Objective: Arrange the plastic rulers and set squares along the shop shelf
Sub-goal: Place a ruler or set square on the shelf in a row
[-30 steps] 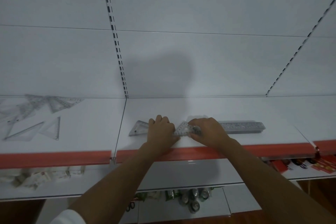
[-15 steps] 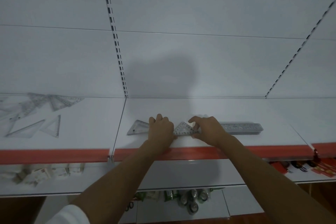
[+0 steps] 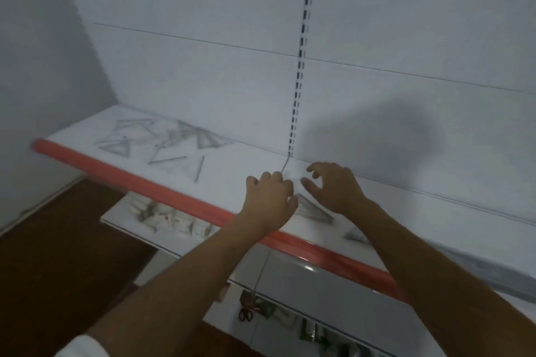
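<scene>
The white shelf (image 3: 237, 165) has a red front strip. My left hand (image 3: 269, 197) hovers over it near the seam between two sections, fingers loosely curled, with nothing visible in it. My right hand (image 3: 333, 185) is just to its right, fingers spread and bent, holding nothing. A clear set square (image 3: 311, 209) lies flat below and between the hands. A second set square (image 3: 355, 235) lies further right, partly behind my right forearm. A long clear ruler (image 3: 478, 266) lies at the far right. Several loose set squares (image 3: 174, 139) are scattered on the left section.
A slotted upright (image 3: 301, 52) runs up the back panel above the seam. The lower shelf holds small white packets (image 3: 168, 219), scissors (image 3: 246, 314) and green packets (image 3: 313, 333). A wall closes the left end, with brown floor (image 3: 58, 255) below.
The view has swung left. Both hands have come off the set squares and moved left towards the seam; the right hand has let go and spread its fingers.
</scene>
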`<state>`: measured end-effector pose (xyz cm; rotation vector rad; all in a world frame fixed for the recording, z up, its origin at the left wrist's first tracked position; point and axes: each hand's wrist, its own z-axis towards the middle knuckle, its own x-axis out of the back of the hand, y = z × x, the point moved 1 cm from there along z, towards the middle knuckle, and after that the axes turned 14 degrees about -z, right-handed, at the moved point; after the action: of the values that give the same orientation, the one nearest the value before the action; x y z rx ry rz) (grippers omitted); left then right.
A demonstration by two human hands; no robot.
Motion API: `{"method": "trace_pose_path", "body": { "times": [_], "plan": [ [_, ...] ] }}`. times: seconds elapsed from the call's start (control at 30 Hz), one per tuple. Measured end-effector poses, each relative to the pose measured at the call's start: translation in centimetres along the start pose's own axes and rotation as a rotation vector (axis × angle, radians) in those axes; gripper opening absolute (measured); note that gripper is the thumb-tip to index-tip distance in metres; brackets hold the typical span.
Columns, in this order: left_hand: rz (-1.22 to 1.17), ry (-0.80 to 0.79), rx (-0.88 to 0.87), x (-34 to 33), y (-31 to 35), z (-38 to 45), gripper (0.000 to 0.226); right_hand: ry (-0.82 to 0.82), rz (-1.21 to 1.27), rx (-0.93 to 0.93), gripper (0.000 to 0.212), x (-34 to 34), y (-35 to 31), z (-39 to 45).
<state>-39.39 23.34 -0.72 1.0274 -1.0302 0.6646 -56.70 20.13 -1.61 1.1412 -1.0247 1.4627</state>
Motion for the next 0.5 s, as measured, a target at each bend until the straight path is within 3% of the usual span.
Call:
{"method": "trace_pose_path", "body": {
  "times": [0.23, 0.5],
  "plan": [
    [-0.03, 0.183, 0.38, 8.1, -15.1, -7.7, 0.028, 0.025, 0.137, 0.346, 0.038, -1.0, -20.3, 7.0],
    [-0.064, 0.367, 0.623, 16.5, -27.9, -18.0, 0.016, 0.035, 0.068, 0.576, 0.039, -1.0, -40.4, 10.6]
  ]
}}
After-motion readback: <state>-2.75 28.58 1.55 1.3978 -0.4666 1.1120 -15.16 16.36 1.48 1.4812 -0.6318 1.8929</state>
